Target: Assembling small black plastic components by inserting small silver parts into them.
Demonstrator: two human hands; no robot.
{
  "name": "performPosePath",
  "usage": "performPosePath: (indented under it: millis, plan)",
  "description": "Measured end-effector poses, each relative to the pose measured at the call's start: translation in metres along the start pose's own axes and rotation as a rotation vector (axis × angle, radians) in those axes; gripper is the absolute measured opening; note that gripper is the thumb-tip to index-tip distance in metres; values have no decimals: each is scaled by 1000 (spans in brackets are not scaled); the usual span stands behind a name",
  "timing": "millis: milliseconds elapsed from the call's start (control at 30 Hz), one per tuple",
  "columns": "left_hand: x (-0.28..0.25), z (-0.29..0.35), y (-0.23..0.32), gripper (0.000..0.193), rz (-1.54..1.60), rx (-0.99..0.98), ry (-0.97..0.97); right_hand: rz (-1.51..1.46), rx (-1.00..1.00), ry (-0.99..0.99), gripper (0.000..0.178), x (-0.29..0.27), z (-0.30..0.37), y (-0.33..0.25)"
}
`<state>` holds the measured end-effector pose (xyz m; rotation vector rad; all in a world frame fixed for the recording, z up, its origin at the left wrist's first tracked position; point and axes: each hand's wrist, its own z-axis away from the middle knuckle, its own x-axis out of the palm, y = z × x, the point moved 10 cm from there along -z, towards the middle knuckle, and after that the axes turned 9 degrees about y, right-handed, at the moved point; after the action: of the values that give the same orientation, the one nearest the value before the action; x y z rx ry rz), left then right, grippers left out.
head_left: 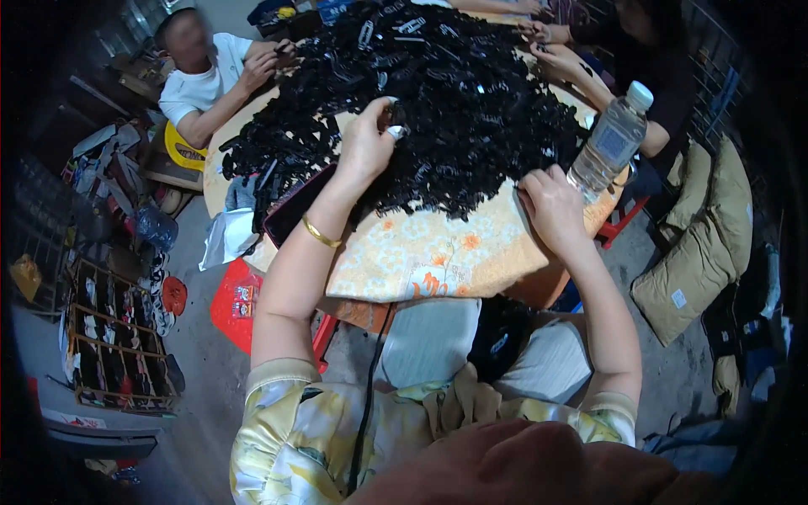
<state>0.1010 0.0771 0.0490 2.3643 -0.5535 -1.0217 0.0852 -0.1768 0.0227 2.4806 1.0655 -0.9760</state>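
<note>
A large heap of small black plastic parts covers most of the round table. My left hand reaches onto the heap's near left side, thumb and forefinger apart, with white coverings on their tips. No part shows clearly between them. Near the heap's right front edge, my right hand rests on the patterned tablecloth, its fingers bent and close together. What those fingers hold, if anything, is hidden. A clear plastic bottle with a pale cap stands just beyond my right hand. Under my left forearm lies a dark phone-like slab.
One person sits at the far left, hands at the heap; another works at the far right. Red stools flank the table. Stuffed tan sacks lie on the right floor, a rack on the left.
</note>
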Motion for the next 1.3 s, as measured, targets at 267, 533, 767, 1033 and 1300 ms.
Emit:
performPosePath:
  millis: [267,533,767,1033,1300]
  plan:
    - [52,39,28,33,1126,-524,-419,-59,25,4,13,0,11,-2]
    - [86,83,56,29,1085,-540,-675,-18,64,-5,10,-1,11,4]
    - [100,99,75,29,1050,-469,-791,-594,290,204,9,-39,-2,-1]
    - [104,108,68,29,1101,-572,-775,-536,30,371,14,-64,1,-35]
    - [103,111,69,33,1119,-555,-750,-452,-48,309,15,-56,2,-44]
